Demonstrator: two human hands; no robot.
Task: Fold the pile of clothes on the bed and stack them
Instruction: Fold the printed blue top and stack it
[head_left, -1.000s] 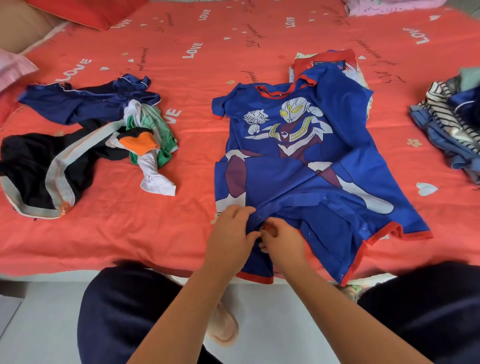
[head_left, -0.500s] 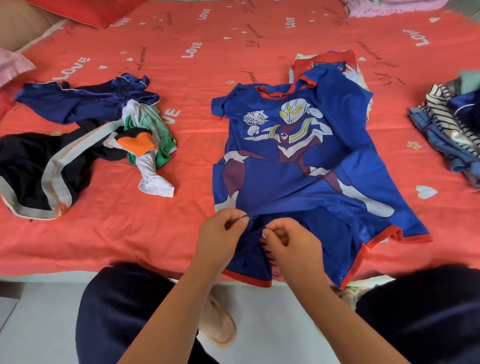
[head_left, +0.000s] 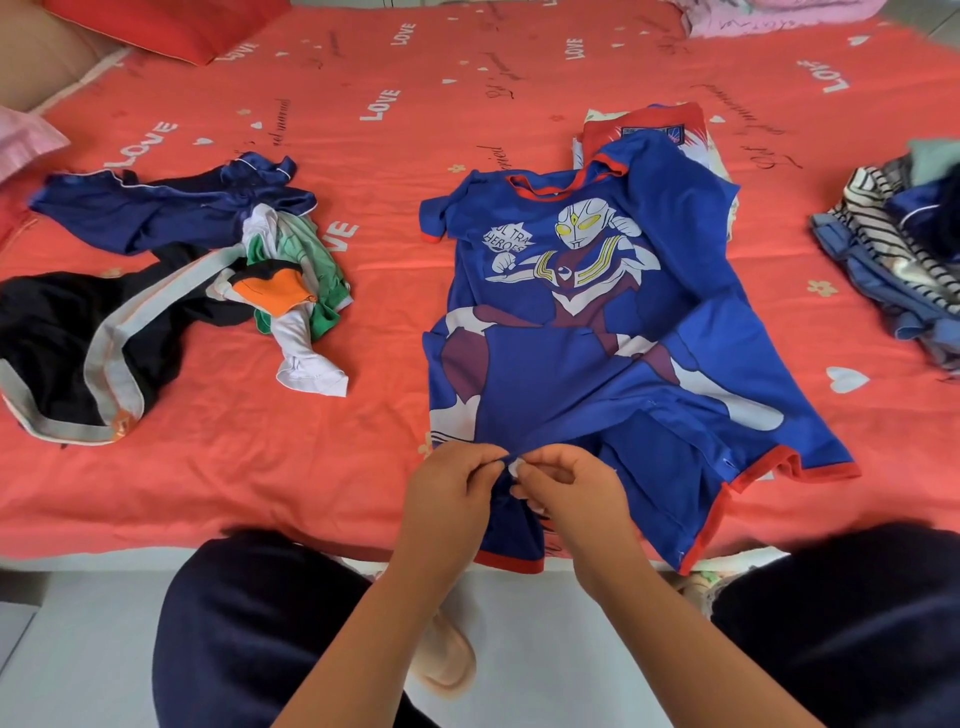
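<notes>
Head view: both hands meet at the near edge of the bed (head_left: 311, 467). The left hand (head_left: 452, 493) and the right hand (head_left: 571, 491) each pinch the lower flap of the blue romper (head_left: 561, 374) between curled fingers and thumb, their fingertips almost touching. The romper lies flat and front up, stretching away from the hands. Its red-trimmed leg openings hang over the bed edge below and to the right of the right hand. Beyond its collar sits a folded red piece (head_left: 644, 124). Well left of the left hand lies a loose pile (head_left: 156, 291) of dark, green and white clothes. Far right of the right hand is a striped heap (head_left: 893, 244).
</notes>
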